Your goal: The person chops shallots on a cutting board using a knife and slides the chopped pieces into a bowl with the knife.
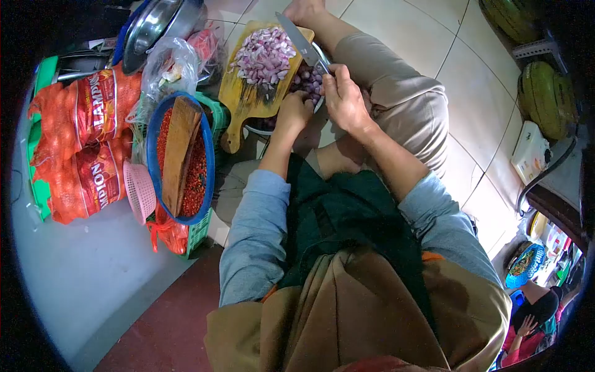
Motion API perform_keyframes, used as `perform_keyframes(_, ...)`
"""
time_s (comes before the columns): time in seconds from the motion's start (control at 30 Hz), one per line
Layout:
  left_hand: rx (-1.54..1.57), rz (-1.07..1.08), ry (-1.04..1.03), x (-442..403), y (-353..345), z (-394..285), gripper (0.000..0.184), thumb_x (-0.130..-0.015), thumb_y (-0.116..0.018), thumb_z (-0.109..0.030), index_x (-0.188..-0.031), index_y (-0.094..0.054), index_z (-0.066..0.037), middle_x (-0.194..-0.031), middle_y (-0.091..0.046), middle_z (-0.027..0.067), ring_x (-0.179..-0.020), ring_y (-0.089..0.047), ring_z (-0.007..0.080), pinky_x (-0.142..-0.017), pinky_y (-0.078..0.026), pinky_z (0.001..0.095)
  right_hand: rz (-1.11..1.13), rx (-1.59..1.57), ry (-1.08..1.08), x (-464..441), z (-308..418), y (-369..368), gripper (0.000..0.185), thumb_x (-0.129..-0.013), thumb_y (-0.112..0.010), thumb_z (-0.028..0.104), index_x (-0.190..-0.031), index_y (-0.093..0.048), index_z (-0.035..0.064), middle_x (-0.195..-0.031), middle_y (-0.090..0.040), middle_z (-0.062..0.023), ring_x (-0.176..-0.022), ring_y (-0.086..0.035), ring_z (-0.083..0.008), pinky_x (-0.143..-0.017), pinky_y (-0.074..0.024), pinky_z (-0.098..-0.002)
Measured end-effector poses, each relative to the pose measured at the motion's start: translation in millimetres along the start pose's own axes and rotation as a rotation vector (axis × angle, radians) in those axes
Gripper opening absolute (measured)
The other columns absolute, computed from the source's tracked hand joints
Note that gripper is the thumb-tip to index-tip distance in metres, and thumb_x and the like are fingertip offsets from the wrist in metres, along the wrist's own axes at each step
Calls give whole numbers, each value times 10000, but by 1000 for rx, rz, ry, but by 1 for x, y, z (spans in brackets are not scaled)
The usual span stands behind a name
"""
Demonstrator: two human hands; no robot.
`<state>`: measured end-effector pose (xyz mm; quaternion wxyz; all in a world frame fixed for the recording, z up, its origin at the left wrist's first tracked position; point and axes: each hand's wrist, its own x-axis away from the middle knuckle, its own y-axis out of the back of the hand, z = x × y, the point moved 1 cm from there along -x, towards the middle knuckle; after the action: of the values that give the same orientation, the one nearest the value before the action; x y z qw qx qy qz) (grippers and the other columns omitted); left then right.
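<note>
A knife (297,37) points up and to the left, its handle in my right hand (347,102), whose fingers are wrapped round it. My left hand (296,111) is at the right edge of the wooden cutting board (248,105), by a bowl of whole shallots (307,82); its fingertips are hidden, so what they hold cannot be made out. Chopped shallots (263,56) are heaped on the upper part of the board. The bowl lies partly under the board.
Left of the board, a blue basin (150,155) holds red chillies and a wooden piece (181,155). Beyond are orange net sacks (87,118), a pink basket (139,191) and metal bowls (152,31). Green melons (545,99) sit far right; another person (527,325) is at lower right.
</note>
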<state>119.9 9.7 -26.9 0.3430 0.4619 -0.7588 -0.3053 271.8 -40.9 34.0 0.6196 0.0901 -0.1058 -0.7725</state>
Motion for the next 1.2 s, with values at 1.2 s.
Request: perform_keyframes(1.2, -16, -718, -110, 54, 75, 62, 156, -818, -693, -143, -951, -693, -63, -898, -663, 135, -830, -650, 286, -745, -509, 347, 371, 355, 266, 38, 10, -30, 352, -885, -509, 106, -1235, -497, 71, -967, -639, -268, -877, -637, -418, -746, -523, -498)
